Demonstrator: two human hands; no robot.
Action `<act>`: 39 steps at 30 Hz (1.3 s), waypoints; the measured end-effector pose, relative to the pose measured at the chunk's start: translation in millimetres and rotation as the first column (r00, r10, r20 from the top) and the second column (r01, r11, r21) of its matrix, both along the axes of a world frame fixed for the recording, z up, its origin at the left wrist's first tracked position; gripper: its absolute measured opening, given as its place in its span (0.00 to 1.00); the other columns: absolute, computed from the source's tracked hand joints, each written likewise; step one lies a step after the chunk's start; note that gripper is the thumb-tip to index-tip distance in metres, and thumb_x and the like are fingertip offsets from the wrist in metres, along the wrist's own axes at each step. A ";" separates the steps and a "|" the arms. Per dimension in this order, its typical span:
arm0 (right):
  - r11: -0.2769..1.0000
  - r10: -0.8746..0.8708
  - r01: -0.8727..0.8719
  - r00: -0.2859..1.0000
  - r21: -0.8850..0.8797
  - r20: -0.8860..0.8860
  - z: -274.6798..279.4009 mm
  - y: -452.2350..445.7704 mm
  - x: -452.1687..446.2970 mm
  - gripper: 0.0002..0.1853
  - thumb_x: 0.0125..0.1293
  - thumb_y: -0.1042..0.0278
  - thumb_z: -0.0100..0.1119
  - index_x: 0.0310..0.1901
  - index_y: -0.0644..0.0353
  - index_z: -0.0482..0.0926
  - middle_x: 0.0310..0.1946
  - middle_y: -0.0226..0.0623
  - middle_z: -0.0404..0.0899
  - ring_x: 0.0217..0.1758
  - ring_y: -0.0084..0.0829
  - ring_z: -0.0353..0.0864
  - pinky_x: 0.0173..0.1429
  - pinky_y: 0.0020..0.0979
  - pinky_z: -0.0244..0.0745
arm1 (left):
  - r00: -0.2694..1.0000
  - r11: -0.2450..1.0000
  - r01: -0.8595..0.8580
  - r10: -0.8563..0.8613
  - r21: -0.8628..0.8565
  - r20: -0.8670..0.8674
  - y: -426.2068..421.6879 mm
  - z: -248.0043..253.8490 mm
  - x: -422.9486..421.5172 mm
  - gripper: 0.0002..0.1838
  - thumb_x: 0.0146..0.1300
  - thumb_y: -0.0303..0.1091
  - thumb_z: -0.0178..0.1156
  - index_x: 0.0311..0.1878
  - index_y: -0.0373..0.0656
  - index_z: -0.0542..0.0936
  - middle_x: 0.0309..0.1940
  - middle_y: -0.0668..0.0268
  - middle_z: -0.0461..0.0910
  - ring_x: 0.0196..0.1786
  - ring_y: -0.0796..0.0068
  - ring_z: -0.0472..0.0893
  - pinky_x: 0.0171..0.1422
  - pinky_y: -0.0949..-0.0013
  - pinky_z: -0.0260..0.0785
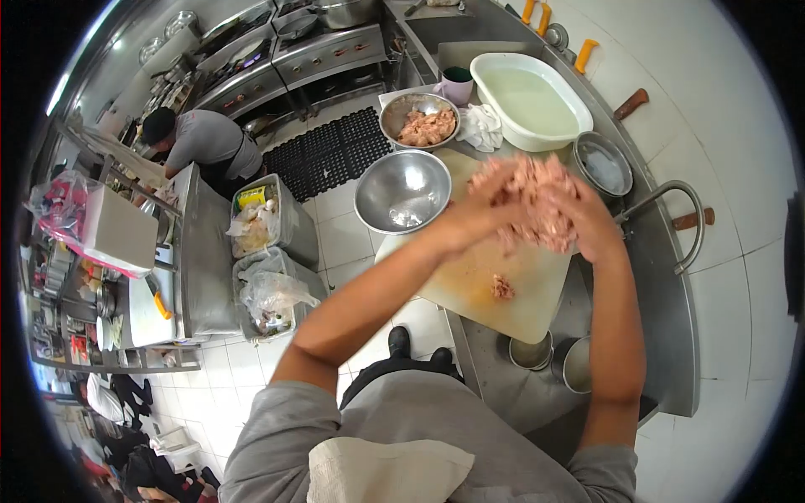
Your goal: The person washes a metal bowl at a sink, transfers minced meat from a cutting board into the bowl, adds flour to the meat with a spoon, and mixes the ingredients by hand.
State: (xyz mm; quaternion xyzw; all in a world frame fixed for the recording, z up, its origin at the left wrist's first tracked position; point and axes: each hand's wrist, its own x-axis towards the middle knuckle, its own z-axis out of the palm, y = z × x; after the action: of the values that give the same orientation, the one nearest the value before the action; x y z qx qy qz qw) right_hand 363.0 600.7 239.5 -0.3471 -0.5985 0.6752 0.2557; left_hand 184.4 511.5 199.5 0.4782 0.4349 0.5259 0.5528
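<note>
Closest to my camera lies a cream cloth flap across the front of a grey short-sleeved shirt. Watching remotely, I see both arms reach forward: the left slants far and right with its elbow bent outward, the right rises more steeply from the near right. Between them, two round metal pots sit low past the near edge of a yellow-stained white plastic cutting board, I judge to leave its face free. That board lies over the steel tabletop and bears a small pinkish scrap.

Over its far part, the left hand and right hand hold a loose clump of pale pink raw meat between them. Their fingers are spread and curved into opposite sides, probably so the soft mass stays together; meat and blur hide some tips.

At the board's left edge, a shiny round steel bowl stands handy for the left hand. Farther, another steel bowl holds more meat, and rightward sits a white oval plastic tub of cloudy liquid.
</note>
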 end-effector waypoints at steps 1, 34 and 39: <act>0.998 0.038 -0.035 0.998 0.056 -0.046 17.5 -3.2 -16.5 0.28 0.58 0.61 0.64 0.57 0.64 0.69 0.45 0.33 0.77 0.46 0.21 0.77 0.48 0.23 0.72 | 0.999 0.999 -0.019 0.020 0.044 -0.025 -4.3 17.0 -14.1 0.43 0.59 0.42 0.61 0.72 0.48 0.47 0.54 0.59 0.71 0.46 0.71 0.78 0.44 0.68 0.73; 0.588 -0.183 -0.492 0.693 0.643 0.698 -186.2 75.0 -144.2 0.24 0.56 0.48 0.59 0.46 0.60 0.79 0.60 0.42 0.64 0.65 0.41 0.62 0.60 0.38 0.68 | 0.330 0.890 -0.275 0.442 0.363 -0.834 -78.7 -158.4 -49.9 0.24 0.54 0.31 0.59 0.55 0.34 0.70 0.54 0.43 0.69 0.57 0.40 0.66 0.61 0.51 0.61; 0.456 -0.091 -0.541 0.762 0.707 0.641 -177.8 21.5 -114.1 0.21 0.53 0.50 0.62 0.40 0.61 0.79 0.44 0.44 0.73 0.50 0.42 0.73 0.53 0.40 0.71 | 0.327 0.822 -0.340 0.558 0.456 -0.763 -63.5 -175.2 -25.0 0.27 0.56 0.26 0.57 0.61 0.34 0.66 0.58 0.45 0.68 0.60 0.43 0.65 0.65 0.51 0.58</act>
State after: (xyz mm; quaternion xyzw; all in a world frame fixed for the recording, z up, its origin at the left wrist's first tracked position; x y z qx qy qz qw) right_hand 248.9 622.2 61.7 -0.2746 -0.9432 0.1620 0.0929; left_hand 159.4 448.0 24.4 0.5924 0.7090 0.3816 0.0275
